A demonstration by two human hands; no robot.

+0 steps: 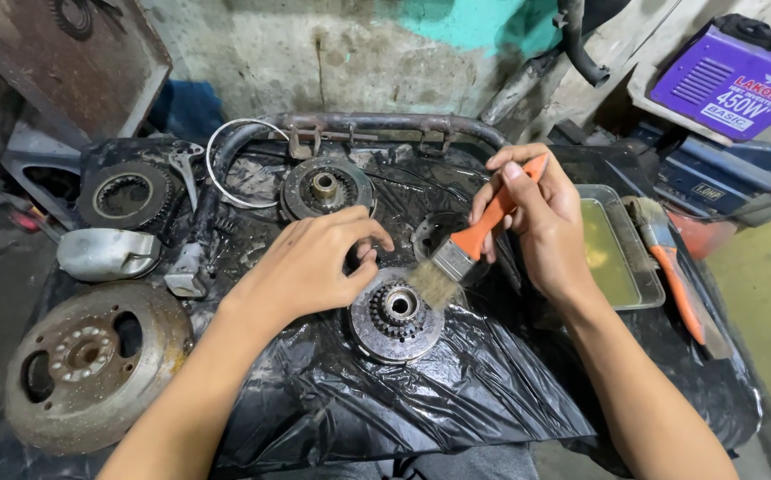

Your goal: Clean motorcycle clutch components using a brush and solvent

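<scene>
Orange-handled brush (465, 249) gripped in right hand (541, 218), left hand (314, 262) pinching geared hub (396, 313)

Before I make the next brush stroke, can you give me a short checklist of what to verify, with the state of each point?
1. Brush gripped firmly: ok, right hand holds its orange handle.
2. Bristles on the part: ok, they touch the toothed hub near its centre.
3. Hub steadied: cannot tell, left hand sits at its upper edge, contact hidden.
4. Tray of liquid within reach: ok, it lies just right of the right hand.
5. Black plastic sheet under the hub: ok, it covers the work area.
6. Spare brush out of the way: ok, it lies beside the tray.
</scene>
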